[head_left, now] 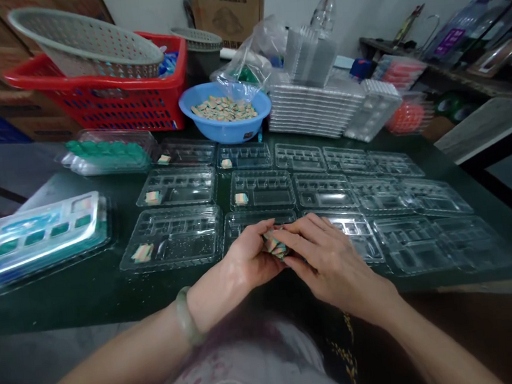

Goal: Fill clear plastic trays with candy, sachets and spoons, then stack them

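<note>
Cupped near the table's front edge, my left hand [248, 258] holds a small pile of striped, pale multicoloured pieces [275, 245]. The fingers of my right hand [327, 257] are bent over the same pile and touch it from the right. Both hands are in front of a clear compartment tray [258, 218], which they partly cover. Small stacks of like pieces lie in several trays at the left, among them a front one [143, 253], a middle one [153, 197] and one [241, 198] in a tray just behind my hands.
Behind the trays stand a blue basin [228, 129] full of pieces, a red basket [114, 103] with a grey colander [91, 45], and stacked clear trays [307, 110]. More compartment trays [413, 241] spread right. Packs with green contents [40, 235] lie left.
</note>
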`<state>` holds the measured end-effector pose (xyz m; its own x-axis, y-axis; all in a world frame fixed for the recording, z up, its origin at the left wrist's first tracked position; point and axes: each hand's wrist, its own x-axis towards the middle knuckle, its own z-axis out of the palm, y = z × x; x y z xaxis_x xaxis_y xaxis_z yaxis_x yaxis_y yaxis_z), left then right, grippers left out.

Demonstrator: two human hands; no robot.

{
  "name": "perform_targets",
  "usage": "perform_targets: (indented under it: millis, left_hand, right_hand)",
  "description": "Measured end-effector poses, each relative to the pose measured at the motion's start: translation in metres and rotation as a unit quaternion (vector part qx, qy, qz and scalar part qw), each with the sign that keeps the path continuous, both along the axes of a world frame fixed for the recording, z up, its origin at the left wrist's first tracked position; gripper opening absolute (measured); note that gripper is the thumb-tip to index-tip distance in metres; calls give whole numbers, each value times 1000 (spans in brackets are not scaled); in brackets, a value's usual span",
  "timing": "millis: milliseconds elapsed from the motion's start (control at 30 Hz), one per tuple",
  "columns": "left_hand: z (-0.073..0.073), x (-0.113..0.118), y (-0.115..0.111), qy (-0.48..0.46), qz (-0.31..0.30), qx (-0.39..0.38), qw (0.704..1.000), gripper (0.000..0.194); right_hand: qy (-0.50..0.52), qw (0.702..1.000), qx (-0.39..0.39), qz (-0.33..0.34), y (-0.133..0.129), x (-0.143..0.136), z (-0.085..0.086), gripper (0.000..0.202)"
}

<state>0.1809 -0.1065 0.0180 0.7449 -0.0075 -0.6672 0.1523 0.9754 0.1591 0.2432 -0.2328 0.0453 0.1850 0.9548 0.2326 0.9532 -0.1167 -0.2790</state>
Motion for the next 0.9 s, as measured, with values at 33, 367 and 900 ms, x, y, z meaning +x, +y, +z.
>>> perform_targets:
  millis: [33, 367, 900]
  left_hand:
    - [1, 0, 0, 4, 4, -9, 1000, 18]
    - [-2, 1, -5, 2, -6, 21, 1000, 24]
    - [-13, -14, -1, -129, -60, 158, 977, 20]
  right_hand:
    - [5, 1000, -11, 3, 1, 1, 1, 27]
    - [87, 994, -64, 28, 4, 12, -1, 18]
    - [349, 921, 108, -137, 1, 12, -17, 13]
